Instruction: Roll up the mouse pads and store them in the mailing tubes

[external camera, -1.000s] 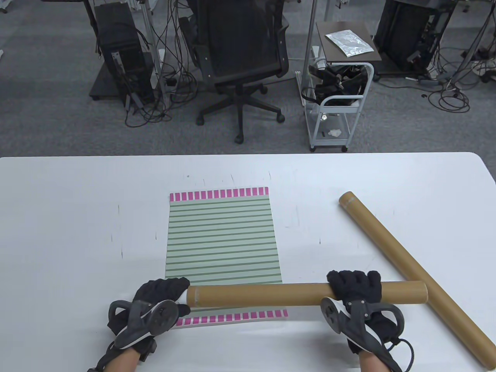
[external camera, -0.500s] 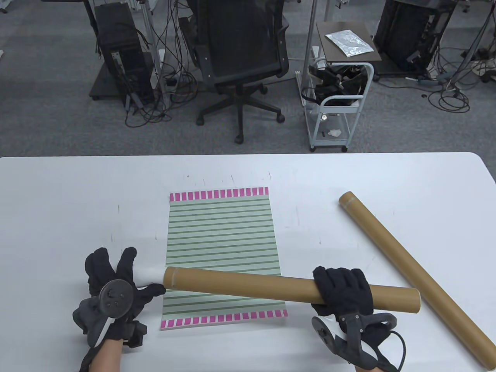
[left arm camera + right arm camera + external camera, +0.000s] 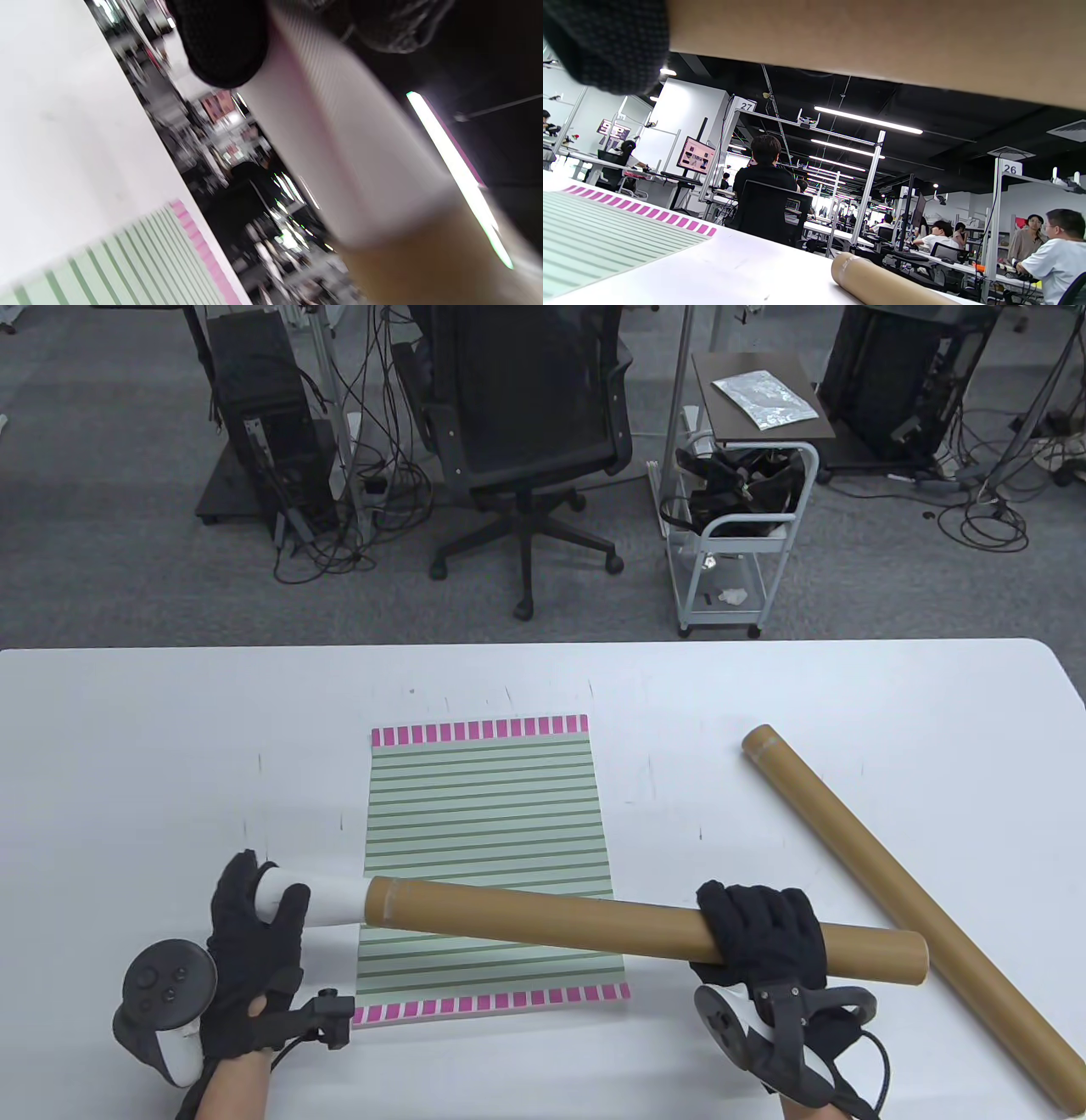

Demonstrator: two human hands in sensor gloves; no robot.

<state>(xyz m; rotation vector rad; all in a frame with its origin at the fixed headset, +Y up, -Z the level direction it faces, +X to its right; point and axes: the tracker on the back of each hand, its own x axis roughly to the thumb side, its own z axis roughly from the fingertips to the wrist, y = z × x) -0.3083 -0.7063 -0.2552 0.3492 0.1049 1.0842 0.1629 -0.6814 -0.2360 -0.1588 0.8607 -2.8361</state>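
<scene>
Right hand is gripping a brown mailing tube near its right end, holding it above the near part of the striped mouse pad, which is lying flat on the white table. Left hand is pinching the white rolled pad that is sticking out of the tube's left end. Second tube is lying diagonally at right.
</scene>
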